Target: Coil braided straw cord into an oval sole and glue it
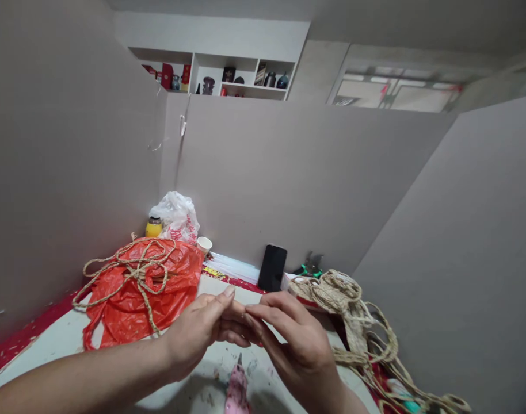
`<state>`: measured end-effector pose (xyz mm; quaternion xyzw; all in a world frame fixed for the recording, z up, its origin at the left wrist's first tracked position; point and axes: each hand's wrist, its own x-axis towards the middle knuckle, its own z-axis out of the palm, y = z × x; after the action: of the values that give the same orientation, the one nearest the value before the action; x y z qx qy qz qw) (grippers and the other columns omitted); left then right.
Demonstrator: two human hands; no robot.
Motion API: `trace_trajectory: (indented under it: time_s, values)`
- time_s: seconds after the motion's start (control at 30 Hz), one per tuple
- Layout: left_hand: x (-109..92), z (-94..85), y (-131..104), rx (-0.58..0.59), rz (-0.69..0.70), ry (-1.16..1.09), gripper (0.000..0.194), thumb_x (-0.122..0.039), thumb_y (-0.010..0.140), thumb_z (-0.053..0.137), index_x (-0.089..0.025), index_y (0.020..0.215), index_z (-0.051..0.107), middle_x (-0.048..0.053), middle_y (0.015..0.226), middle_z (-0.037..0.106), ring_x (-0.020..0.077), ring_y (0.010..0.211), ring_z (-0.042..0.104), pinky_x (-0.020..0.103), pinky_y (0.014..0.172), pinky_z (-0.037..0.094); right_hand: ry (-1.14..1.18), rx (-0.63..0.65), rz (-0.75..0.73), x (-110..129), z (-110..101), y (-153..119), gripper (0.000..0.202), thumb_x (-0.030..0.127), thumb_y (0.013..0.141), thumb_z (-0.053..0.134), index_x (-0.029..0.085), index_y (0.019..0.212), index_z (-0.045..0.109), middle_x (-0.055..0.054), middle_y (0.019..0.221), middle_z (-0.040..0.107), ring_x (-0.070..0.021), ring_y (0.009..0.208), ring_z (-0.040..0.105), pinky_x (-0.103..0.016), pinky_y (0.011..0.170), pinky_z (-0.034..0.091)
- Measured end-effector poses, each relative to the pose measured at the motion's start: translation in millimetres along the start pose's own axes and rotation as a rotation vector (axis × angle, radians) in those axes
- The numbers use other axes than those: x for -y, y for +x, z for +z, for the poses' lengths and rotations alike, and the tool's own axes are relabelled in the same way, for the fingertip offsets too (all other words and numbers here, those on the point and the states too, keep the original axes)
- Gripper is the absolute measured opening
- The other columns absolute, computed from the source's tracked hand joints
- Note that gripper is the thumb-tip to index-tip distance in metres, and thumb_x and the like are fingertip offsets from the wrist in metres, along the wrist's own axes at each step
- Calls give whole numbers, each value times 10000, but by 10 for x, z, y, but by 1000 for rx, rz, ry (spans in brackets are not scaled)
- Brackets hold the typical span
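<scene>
Above the middle of the table, my left hand (211,322) and my right hand (295,339) meet at the fingertips. The left hand is open, its thumb raised and its fingers stretched to the right. My right hand is closed in a pinch against the left fingers; whatever it pinches, if anything, is too small to make out. Just below them, a pink glue gun (237,388) points its metal nozzle away from me. On the left, a length of braided straw rope (144,267) lies over a red plastic bag (116,310).
Coils of braided rope (336,290) hang over the table's right side. A black phone (272,268) leans against the partition (280,172), near green-handled pliers (311,265). A paper cup (205,245), a white plastic bag (176,213) and a yellow jar (153,227) stand at the back left.
</scene>
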<state>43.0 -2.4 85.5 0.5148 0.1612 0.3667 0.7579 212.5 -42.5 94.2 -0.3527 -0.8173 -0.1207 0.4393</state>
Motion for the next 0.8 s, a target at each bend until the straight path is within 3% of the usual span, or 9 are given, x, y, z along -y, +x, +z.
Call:
trace_trajectory:
  time_s: [0.17,0.27,0.47,0.63,0.8]
  values:
    - [1,46,-22,-26,-61,-24,507,-516,871,499,-76,918,746,154,879,735,205,821,659,316,797,479,-121,-24,13,-19,36,-11,147,30,883,491,172,852,513,-50,780,533,-169,714,498,-296,628,422]
    - [-10,59,-29,-75,-95,-73,483,-517,827,569,-77,932,738,148,871,742,220,825,672,331,802,488,-132,-33,93,-84,40,-30,143,54,906,449,179,841,474,-38,772,499,-163,702,481,-289,614,393]
    - [-102,53,-28,-91,-55,-100,449,-474,862,535,-80,982,713,163,955,745,239,865,689,350,822,493,-85,-152,302,-202,-64,-18,193,150,952,443,206,768,457,7,720,472,-136,648,443,-263,608,368]
    - [-105,44,-26,-121,-17,-137,415,-436,875,530,-77,1020,678,153,927,739,226,846,687,335,794,498,152,3,291,-112,-87,10,197,208,937,510,197,743,542,16,678,537,-121,610,491,-241,565,392]
    - [-158,48,-45,-100,12,-143,414,-428,896,498,-74,1051,646,155,902,727,216,811,684,338,782,507,122,47,262,-14,-80,12,200,169,934,482,206,739,507,23,665,521,-121,601,478,-239,576,390]
